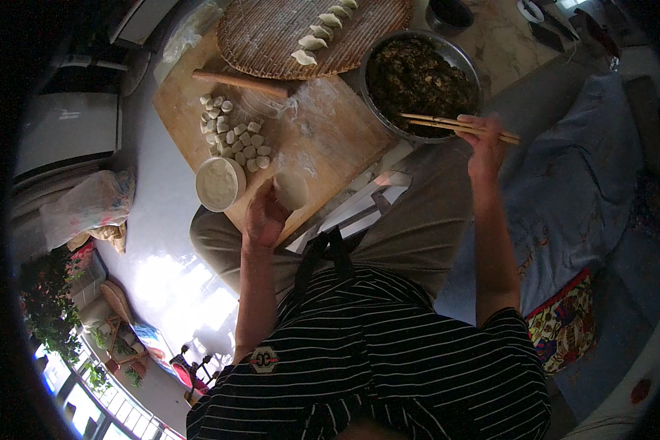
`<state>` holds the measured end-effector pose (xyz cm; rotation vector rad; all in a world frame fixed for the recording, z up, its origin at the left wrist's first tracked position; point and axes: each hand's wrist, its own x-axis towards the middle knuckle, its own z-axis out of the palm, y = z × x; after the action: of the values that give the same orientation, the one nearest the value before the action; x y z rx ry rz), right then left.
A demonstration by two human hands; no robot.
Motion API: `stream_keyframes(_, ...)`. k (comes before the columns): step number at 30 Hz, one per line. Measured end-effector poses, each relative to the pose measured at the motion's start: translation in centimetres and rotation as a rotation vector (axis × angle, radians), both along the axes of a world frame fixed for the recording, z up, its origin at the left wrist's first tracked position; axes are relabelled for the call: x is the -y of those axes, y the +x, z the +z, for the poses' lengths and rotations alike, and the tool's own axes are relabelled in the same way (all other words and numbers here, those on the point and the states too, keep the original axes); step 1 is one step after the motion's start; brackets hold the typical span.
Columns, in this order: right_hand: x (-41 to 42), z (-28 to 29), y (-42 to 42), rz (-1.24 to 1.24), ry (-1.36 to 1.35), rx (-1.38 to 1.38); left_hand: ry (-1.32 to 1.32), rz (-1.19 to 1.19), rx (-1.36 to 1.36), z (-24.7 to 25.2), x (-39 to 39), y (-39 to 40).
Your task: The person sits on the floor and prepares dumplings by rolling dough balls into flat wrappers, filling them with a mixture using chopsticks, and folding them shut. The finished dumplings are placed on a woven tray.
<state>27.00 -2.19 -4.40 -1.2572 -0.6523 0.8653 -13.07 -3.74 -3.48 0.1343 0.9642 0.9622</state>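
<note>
A round, flat dumpling wrapper (292,191) rests in my left hand (265,215), low over the near edge of a floured wooden board (341,118). My right hand (483,144) grips a pair of wooden chopsticks (437,122). Their tips reach into dark, chopped filling (418,77) inside a metal bowl (478,82). Just left of my left hand stands a white bowl of flour (218,183). Beyond it, small pieces of dough (236,137) lie in a cluster on the board.
Several folded dumplings (320,33) sit in a row on a round woven tray (269,33) at the far side. In front of the tray lies a wooden rolling pin (242,83). A small dark bowl (449,15) stands behind the filling. Blue cloth (572,165) covers the seat at my right.
</note>
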Motion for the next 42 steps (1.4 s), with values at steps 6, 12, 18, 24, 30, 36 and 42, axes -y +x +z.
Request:
stream_keyframes(6, -0.3, -0.1, 0.2, -0.077, -0.09, -0.099, 0.054, -0.155, -0.086, -0.9, -0.5, 1.4)
stream_keyframes(12, 0.7, -3.6, 2.8, -0.098, -0.093, -0.338, 0.146, -0.29, 0.046, -0.3, -2.5, 4.9)
stream_keyframes(18, 2.3, -2.5, 3.2, 0.001, 0.091, -0.563, -0.131, -0.316, 0.354, -4.3, -5.7, 11.5)
stream_keyframes(24, 4.0, 1.6, 1.9, 0.081, 0.219, -0.537, 0.004, -0.321, 0.335, 0.5, -6.6, 17.1)
stream_keyframes(30, 7.4, 8.9, -2.6, -0.02, 0.045, 1.011, 0.052, -0.342, 0.168, 5.0, -5.9, 16.1)
stream_keyframes(36, 8.6, 13.5, -5.9, 0.557, 0.526, 1.203, 0.07, -0.313, 0.302, 5.4, -5.5, 15.2)
stream_keyframes(42, 8.8, 15.3, -6.1, 0.661, 0.509, 1.364, 0.007, -0.294, 0.337, 5.7, -5.3, 15.2)
